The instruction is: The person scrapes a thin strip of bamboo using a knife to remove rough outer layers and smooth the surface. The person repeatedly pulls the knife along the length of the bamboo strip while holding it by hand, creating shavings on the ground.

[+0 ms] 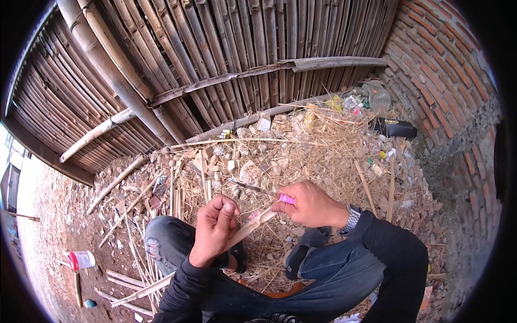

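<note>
A long split bamboo strip slants up from the lower left, passes under my left forearm and ends beside my right fingers. My left hand is closed around it, thumb up, just below its upper end. In my right hand is a knife, its thin blade pointing left and its bright pink handle showing between my fingers. The blade is apart from the strip, a little above it. Whether my right fingertips touch the strip's end, I cannot tell.
Cut bamboo strips lie at lower left, near a red and white tub. Straw, stones and litter cover the ground ahead. A bamboo wall stands in front, a brick wall on the right. A black case lies between.
</note>
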Tool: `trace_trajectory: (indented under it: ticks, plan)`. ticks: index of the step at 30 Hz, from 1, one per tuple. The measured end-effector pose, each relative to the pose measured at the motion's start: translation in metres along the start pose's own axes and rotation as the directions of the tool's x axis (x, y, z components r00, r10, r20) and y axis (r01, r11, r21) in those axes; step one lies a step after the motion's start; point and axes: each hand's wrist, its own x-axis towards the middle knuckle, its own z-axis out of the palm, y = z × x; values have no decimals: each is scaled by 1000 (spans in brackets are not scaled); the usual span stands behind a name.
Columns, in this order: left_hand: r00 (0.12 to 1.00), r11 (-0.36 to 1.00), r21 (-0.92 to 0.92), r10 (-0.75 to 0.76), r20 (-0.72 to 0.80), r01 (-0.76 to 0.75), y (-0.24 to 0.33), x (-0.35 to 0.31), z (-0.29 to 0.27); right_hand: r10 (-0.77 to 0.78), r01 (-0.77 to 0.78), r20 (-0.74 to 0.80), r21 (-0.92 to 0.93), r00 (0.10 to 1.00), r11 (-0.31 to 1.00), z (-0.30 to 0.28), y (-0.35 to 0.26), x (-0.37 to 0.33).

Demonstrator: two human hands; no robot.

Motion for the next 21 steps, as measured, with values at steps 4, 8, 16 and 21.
trace_trajectory:
  ticks: [4, 8, 16, 21]
  plan:
    - [911, 952, -124, 221, -349, -279, 8, 7, -9, -16, 19, -77, 28, 997, 999, -15, 12, 0]
    - [771, 312, 927, 636, -39, -211, 18, 7, -4, 43, -39, -62, 67, 997, 997, -18, 4, -2]
    - [865, 551, 749, 499, 57, -368, 31, -11, 3, 109, -90, -154, 125, 982, 988, -37, 6, -7]
    - [604, 347, 767, 794, 66, -540, 47, -28, 0, 203, -22, -371, 438, 906, 899, -110, 19, -34]
